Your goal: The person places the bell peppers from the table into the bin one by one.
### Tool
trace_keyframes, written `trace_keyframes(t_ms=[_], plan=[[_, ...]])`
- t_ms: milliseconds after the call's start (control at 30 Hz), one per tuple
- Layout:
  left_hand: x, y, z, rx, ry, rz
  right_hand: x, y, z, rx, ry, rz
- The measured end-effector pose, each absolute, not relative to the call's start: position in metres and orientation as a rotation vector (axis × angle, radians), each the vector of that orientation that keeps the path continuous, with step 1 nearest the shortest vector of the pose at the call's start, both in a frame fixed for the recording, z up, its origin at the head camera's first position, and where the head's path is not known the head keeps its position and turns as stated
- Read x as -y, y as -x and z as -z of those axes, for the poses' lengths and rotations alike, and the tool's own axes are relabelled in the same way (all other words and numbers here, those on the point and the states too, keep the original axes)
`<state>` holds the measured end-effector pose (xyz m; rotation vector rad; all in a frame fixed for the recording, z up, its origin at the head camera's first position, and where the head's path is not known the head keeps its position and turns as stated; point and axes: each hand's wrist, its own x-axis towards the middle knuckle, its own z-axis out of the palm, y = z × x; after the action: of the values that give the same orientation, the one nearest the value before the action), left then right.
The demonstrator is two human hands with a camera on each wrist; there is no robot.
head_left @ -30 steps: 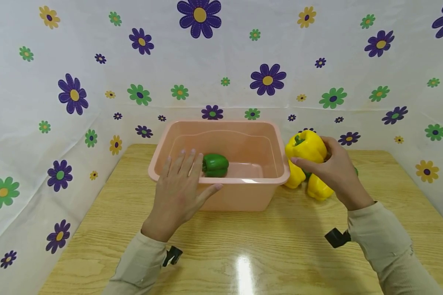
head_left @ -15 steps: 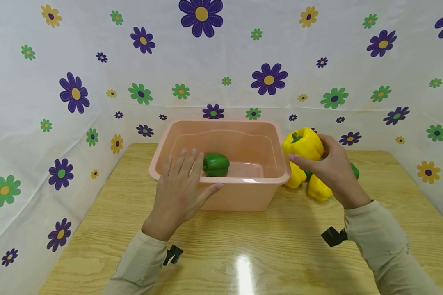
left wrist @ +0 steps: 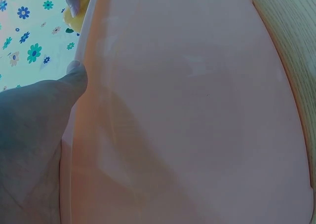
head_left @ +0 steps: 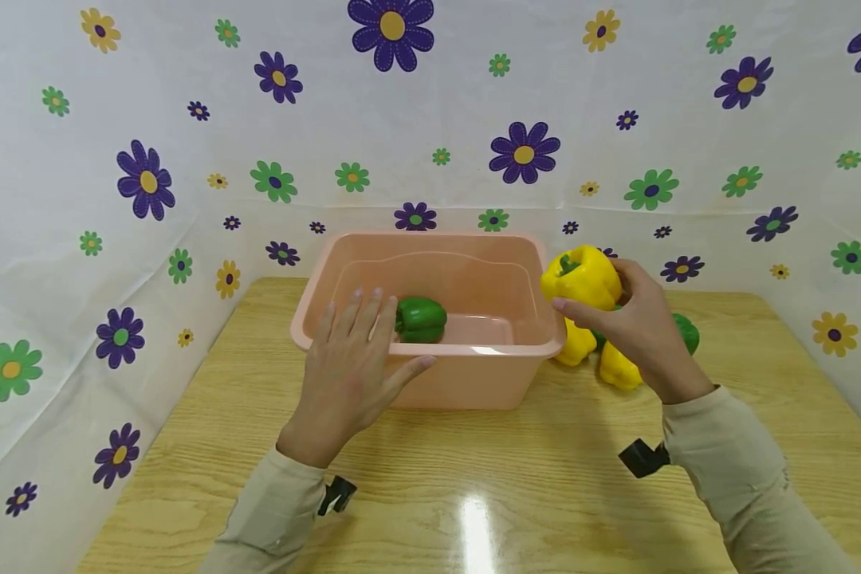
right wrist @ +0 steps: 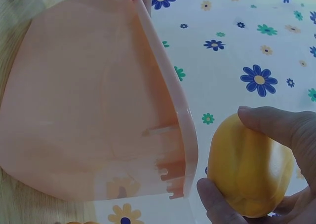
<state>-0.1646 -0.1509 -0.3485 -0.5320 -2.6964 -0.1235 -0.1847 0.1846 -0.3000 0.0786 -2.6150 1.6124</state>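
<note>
A pink plastic tub (head_left: 459, 383) stands on the wooden table, with one green bell pepper (head_left: 421, 320) lying on its floor. My left hand (head_left: 347, 375) rests flat on the tub's near rim at the left, fingers straight and spread, thumb along the edge. Beyond the tub's right rim, my right hand (head_left: 642, 327) holds a yellow bell pepper (head_left: 583, 277) up between thumb and fingers, its green stem facing left. In the right wrist view the yellow pepper (right wrist: 249, 167) shows its lobed underside, gripped by thumb and fingertips beside the tub wall (right wrist: 98, 95).
Below the raised pepper, right of the tub, lie more peppers: a yellow one (head_left: 575, 344), another yellow one (head_left: 619, 368) and a green one (head_left: 686, 333) partly hidden by my right hand. A white flowered cloth (head_left: 430, 104) hangs behind and beside the table (head_left: 416, 478).
My right hand has moved a little left and up with the yellow pepper, toward the tub's right rim. The left hand has stayed in place on the near rim.
</note>
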Motion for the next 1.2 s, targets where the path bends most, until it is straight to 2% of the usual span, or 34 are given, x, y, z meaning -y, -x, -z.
trace_keyframes(t_ms=[1200], plan=[[0.151, 0.165, 0.348, 2.713, 0.515, 0.118, -0.17, 0.186, 0.291, 2.622, -0.093, -1.602]])
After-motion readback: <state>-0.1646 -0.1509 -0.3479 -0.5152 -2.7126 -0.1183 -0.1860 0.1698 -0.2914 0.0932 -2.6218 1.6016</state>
